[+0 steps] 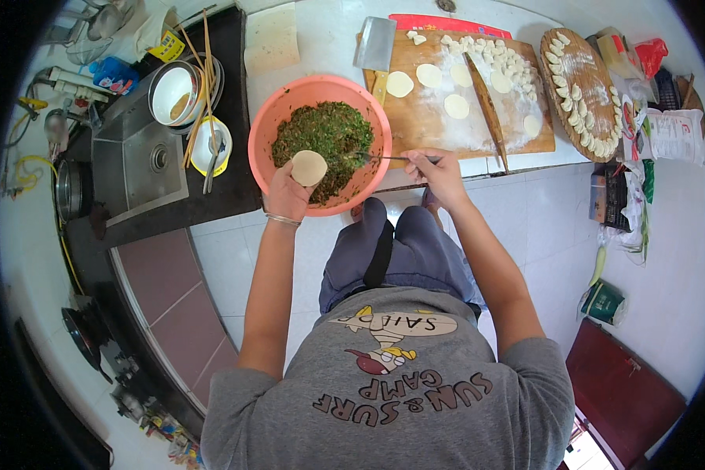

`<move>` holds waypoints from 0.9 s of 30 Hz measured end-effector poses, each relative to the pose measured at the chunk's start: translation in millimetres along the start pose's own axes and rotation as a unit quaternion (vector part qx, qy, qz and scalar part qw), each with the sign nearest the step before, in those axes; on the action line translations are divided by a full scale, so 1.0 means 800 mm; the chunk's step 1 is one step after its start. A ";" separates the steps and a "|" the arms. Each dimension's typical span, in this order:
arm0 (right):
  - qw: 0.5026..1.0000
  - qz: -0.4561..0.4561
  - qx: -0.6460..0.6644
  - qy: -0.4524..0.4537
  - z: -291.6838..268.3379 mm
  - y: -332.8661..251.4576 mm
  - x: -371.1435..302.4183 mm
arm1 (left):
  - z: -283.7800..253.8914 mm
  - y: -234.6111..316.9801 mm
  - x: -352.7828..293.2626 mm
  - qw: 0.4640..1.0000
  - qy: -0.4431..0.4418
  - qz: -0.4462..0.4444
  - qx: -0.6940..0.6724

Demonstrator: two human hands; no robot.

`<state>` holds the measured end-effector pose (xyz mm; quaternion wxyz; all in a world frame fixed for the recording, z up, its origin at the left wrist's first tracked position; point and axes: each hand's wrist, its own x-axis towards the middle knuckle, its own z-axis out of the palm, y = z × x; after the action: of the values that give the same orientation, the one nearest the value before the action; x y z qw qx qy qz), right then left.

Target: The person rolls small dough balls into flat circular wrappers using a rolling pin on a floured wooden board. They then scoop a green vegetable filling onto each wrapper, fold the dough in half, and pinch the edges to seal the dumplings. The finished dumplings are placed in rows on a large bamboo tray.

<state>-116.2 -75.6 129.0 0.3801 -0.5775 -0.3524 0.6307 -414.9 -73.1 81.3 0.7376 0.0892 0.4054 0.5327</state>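
A round dumpling wrapper (309,168) lies across the fingers of my left hand (288,193), held over the near left rim of a pink basin (260,129). Green chopped filling (321,129) covers the basin's bottom. My right hand (439,174) grips the handle of a slim metal utensil (392,158); its tip reaches into the filling, so I cannot tell whether it is a spoon or a fork. Right of the basin, several flat wrappers (429,76) rest on a floured wooden board (415,133).
A rolling pin (489,113) lies across the board, with a cleaver (376,45) at its far left corner. Small dough pieces (501,59) are heaped there. Folded dumplings ring a round board (591,78) at right. Bowls (172,92) with chopsticks (209,70) stand beside the sink (129,172).
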 end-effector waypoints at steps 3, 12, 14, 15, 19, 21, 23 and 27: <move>0.997 -0.080 0.001 0.007 0.007 -0.022 -0.020 | 0.032 -0.003 0.000 0.999 -0.007 -0.040 -0.029; 0.839 -0.459 -0.286 -0.060 0.021 -0.009 -0.048 | 0.097 0.000 -0.001 0.976 -0.086 -0.147 -0.134; 0.810 -0.464 -0.350 -0.074 0.013 -0.002 -0.051 | 0.097 0.002 0.004 0.975 -0.075 -0.153 -0.142; 0.805 -0.469 -0.357 -0.076 0.009 -0.002 -0.051 | 0.095 0.003 0.006 0.975 -0.066 -0.161 -0.137; 0.811 -0.462 -0.354 -0.061 -0.002 0.000 -0.047 | 0.090 0.009 0.008 0.973 -0.039 -0.192 -0.120; 0.841 -0.427 -0.328 -0.043 -0.008 0.007 -0.042 | 0.093 0.011 0.006 0.974 -0.024 -0.195 -0.113; 0.880 -0.374 -0.291 -0.027 -0.017 0.021 -0.036 | 0.097 0.011 0.004 0.977 -0.003 -0.187 -0.106; 0.952 -0.259 -0.163 -0.010 -0.023 0.011 -0.034 | 0.085 0.009 0.008 0.980 0.014 -0.164 -0.114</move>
<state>-97.2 -103.5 131.9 0.4275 -0.5143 -0.5913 0.4507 -372.4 -44.0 126.3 0.8145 -0.0707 0.3617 0.4480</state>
